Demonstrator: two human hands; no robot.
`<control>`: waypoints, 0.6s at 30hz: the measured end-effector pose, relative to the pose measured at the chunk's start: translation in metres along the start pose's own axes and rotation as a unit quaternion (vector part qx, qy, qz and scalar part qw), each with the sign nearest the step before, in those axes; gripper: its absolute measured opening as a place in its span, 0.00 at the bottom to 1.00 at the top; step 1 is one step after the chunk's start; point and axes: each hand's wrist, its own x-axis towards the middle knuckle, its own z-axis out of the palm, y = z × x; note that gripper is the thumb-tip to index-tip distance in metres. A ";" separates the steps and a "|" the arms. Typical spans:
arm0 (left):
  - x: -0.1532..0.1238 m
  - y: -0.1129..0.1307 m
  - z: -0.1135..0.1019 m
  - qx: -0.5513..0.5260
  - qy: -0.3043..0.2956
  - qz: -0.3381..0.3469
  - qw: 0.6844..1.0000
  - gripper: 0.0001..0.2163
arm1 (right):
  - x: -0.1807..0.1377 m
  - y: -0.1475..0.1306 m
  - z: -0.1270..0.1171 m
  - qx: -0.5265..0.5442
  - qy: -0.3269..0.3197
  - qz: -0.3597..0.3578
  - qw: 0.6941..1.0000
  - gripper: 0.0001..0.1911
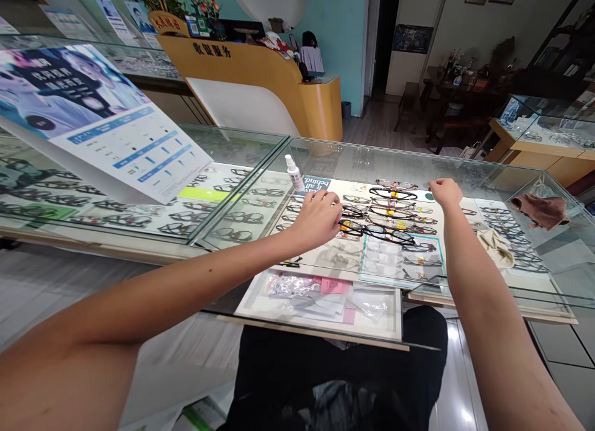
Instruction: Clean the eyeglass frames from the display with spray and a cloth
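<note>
Bare arms (209, 281) reach over the glass surface (469, 170), dark-rimmed eyeglasses (380, 234) between left hand (318, 220) and right hand (445, 193).
On my feed, the left curls beside them (white spray bottle (294, 174) just beyond), the right curls too; whether either pinches anything, I cannot tell.

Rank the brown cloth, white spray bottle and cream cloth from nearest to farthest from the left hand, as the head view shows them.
1. White spray bottle: just beyond the left hand, slightly to its left.
2. Cream cloth: well to the right, past the right forearm.
3. Brown cloth: farthest right, beyond the cream cloth.
</note>
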 end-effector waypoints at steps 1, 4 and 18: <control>0.000 0.000 0.000 -0.001 0.001 -0.001 1.000 0.05 | 0.000 0.000 0.000 0.000 0.000 0.000 1.000 0.14; 0.000 0.000 -0.001 0.003 -0.001 -0.011 1.000 0.06 | 0.000 -0.001 0.000 0.001 -0.001 0.003 1.000 0.14; -0.001 0.001 -0.009 -0.005 -0.020 -0.027 0.999 0.06 | -0.003 -0.003 -0.002 -0.004 0.002 0.006 1.000 0.15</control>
